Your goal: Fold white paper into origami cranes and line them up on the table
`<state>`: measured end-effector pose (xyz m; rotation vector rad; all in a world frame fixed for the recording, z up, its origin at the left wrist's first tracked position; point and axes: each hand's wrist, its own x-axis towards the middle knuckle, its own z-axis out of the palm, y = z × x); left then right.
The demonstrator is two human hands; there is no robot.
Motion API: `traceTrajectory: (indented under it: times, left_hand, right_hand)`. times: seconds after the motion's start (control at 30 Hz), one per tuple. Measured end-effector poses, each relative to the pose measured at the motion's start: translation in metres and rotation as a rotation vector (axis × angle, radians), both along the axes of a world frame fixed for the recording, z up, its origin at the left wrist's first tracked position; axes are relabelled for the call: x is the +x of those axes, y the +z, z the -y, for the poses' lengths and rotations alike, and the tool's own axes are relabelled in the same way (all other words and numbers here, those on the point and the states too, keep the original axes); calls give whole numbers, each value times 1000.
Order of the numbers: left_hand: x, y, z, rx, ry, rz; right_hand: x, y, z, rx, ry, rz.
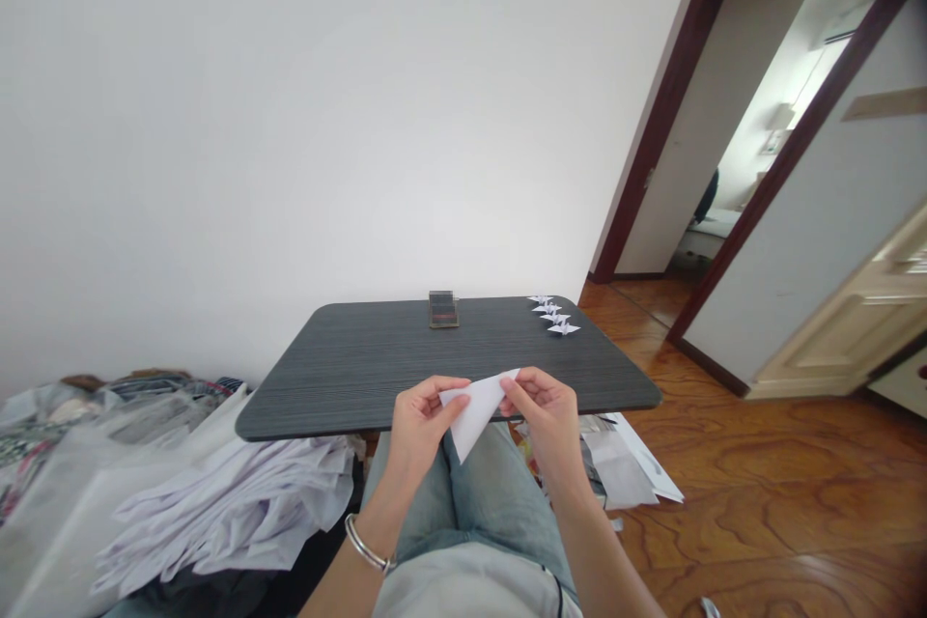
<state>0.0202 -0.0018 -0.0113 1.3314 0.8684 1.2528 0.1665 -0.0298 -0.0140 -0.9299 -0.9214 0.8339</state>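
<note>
A sheet of white paper (474,415), folded into a triangle, is held up at the front edge of the dark table (362,348), with one point hanging down over my lap. My left hand (424,415) pinches its left corner between thumb and fingers. At the upper right corner, my right hand (540,398) grips the paper the same way. Several white folded paper cranes (564,329) stand in a row at the table's back right.
A small dark rectangular object (443,309) sits at the table's back middle, near the white wall. Piled white cloth (238,512) lies on the left. White sheets (630,463) lie under the table's right side, on the wooden floor (760,483). A doorway stands at the right.
</note>
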Motion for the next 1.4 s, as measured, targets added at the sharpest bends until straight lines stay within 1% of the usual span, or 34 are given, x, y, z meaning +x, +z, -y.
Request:
traceTrajectory:
  times: [0.3,0.6,0.93,1.23,1.4]
  left_hand:
    - [-1,2,2,32,40,-52]
    - [-1,0,1,41,56,-62]
    - [-1,2,3,74,89,-83]
    - [-3,0,-1,15,48,-60]
    - [-4,0,-1,9,53,-77]
  right_hand:
    - [-1,4,2,29,-98,68]
    - [-1,2,1,47,-98,54]
    - [-4,10,3,35,-169,102]
    - [-2,7,3,56,-152,119]
    - [-1,5,2,75,-115,62]
